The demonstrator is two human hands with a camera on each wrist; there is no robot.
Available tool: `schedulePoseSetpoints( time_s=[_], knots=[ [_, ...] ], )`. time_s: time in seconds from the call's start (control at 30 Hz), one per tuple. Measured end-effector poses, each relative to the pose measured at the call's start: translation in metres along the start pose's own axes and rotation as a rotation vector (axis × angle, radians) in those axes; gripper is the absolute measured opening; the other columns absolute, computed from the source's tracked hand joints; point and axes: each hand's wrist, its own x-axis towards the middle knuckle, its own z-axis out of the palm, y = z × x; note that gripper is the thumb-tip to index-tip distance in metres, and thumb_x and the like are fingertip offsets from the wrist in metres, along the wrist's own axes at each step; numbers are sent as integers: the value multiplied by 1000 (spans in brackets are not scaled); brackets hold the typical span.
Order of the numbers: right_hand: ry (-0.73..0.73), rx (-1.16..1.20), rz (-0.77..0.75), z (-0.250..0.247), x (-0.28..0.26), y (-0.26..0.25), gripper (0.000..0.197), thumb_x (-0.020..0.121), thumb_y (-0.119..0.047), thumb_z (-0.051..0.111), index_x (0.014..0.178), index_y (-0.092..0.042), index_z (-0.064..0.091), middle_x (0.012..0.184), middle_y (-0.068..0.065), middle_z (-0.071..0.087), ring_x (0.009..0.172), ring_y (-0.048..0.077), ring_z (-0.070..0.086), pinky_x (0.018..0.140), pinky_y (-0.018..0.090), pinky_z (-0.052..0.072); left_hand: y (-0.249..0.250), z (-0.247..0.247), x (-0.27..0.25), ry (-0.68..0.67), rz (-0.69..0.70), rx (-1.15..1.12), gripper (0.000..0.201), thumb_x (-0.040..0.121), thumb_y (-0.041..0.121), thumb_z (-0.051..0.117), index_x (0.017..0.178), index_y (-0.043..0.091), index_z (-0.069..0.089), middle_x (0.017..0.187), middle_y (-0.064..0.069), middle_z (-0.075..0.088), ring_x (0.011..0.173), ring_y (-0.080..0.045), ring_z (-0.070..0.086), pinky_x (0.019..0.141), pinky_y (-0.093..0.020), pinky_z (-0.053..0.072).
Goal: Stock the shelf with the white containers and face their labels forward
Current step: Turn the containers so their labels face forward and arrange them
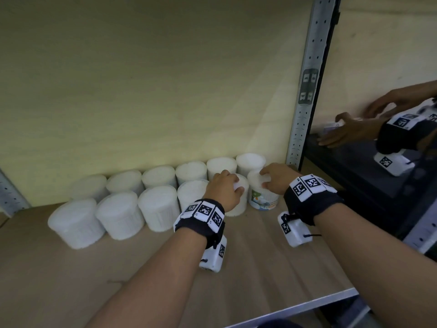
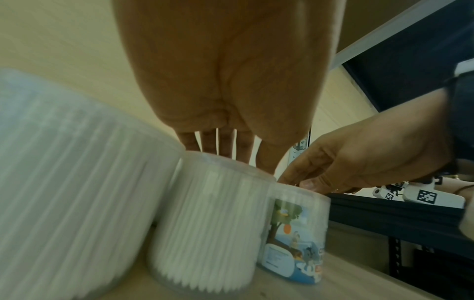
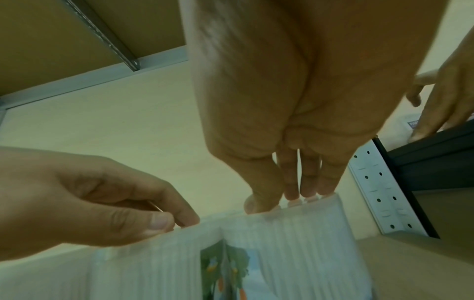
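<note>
My left hand [image 1: 223, 190] grips the lid of a white container [image 1: 237, 201] right of centre in the head view, fingers curled over its top. Just to its right, my right hand [image 1: 275, 178] clasps the top of a labelled container [image 1: 262, 197], its cartoon label facing me. More white containers [image 1: 118, 215] stand in two rows leftward along the shelf [image 1: 71, 280].

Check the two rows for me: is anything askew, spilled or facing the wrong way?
Nothing spilled or toppled. Only the front-row container under the right hand shows its colourful label forward; the one gripped by the left hand and the other front-row containers show plain white sides, so their labels are apparently turned away.
</note>
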Motion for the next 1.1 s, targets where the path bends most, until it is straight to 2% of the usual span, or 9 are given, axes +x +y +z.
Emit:
schedulePoseSetpoints(
  time_s=[0.23,0.4,0.6,0.77,0.83,0.9,1.0,1.1],
  knots=[
    [4,-23,-24,0,-2,2,53,94,-32,55,143,-19,42,151,2,37,137,21,38,112,32,32,1,-3,0,-28,-1,-3,41,95,29,51,131,9,51,134,-9,46,124,-28,42,104,-40,38],
    [-1,-49,-31,-1,-3,1,54,94,-33,54,144,-18,40,151,3,38,137,22,38,113,33,31,-1,-11,3,-120,10,-61,38,95,22,53,130,9,51,135,-9,46,126,-26,43,106,-34,36],
    [-12,-70,-28,-2,-2,-1,54,94,-34,54,144,-18,40,149,4,40,135,23,40,111,33,32,-3,-15,1,-165,-12,-150,35,95,11,50,129,12,50,139,-4,45,129,-22,44,106,-29,34],
    [-18,-81,-36,-2,-3,0,54,95,-34,53,144,-18,40,150,4,39,136,23,39,113,33,31,-4,-20,0,-218,12,-172,42,92,0,43,129,17,51,144,-2,44,133,-21,41,106,-25,32],
    [-22,-81,-42,-2,-3,1,55,95,-34,52,145,-17,39,151,4,38,138,22,38,114,33,29,-5,-21,2,-189,-13,-232,48,88,-5,40,128,18,53,144,-2,44,132,-21,42,101,-22,33],
    [-24,-80,-47,-2,-2,2,55,95,-35,52,145,-17,38,151,4,37,138,22,37,115,33,29,-4,-19,3,-67,-51,-269,42,88,0,44,126,15,54,138,-5,47,127,-22,45,99,-22,34],
    [-22,-85,-53,-4,-1,1,55,95,-34,53,145,-17,39,151,4,37,138,22,37,114,34,30,0,-13,6,115,-74,-150,34,91,22,54,123,11,55,128,-9,50,123,-28,42,103,-34,37],
    [-16,-95,-59,-4,-1,1,55,94,-34,54,144,-17,40,151,4,38,137,23,38,114,34,31,2,-5,6,93,-135,16,45,88,40,57,123,11,54,127,-9,47,123,-30,37,100,-41,38]
  ],
)
